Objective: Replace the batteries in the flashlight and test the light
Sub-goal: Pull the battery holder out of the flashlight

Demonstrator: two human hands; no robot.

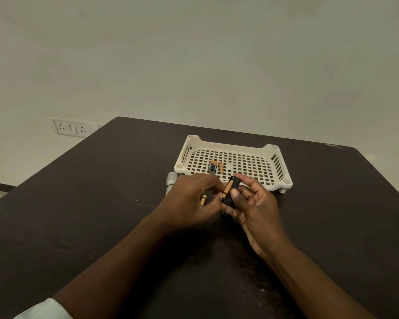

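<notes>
My right hand (255, 204) grips a black battery holder (232, 188) upright above the dark table. A copper-and-black battery (226, 189) lies tilted in the holder's side slot, and the fingertips of my left hand (190, 200) pinch its lower end. A second battery (203, 200) pokes out from under my left hand's fingers. The silver flashlight body (171, 180) lies on the table behind my left hand, mostly hidden. Three more batteries (214, 166) rest in the white perforated tray (272, 165).
The tray stands just beyond my hands on the dark table (101, 203). A wall socket panel (70, 127) is on the wall at the far left. The table's left edge runs diagonally toward me.
</notes>
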